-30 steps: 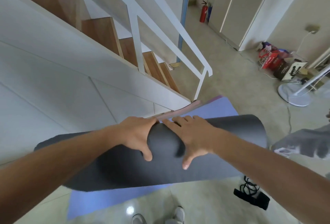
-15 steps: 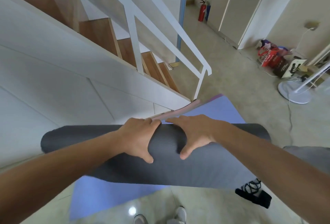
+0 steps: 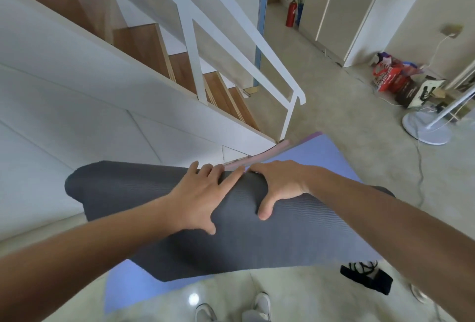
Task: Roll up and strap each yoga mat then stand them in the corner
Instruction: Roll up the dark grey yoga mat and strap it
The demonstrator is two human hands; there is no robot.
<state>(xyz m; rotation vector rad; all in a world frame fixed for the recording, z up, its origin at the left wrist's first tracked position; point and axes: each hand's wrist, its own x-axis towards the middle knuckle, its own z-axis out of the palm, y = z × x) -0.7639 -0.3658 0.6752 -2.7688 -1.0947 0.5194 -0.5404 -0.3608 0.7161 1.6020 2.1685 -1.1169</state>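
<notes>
Across mid-frame, left hand (image 3: pixel 198 201) presses flat and right hand (image 3: pixel 277 185) curls over the grey mat (image 3: pixel 295 239): likely soft, springy foam, best held centrally.

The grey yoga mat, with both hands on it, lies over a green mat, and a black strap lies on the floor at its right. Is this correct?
Only the colour is wrong: the head view shows a blue mat beneath, not green. The left hand and right hand are on the grey yoga mat, and the black strap lies on the floor at its right.
</notes>
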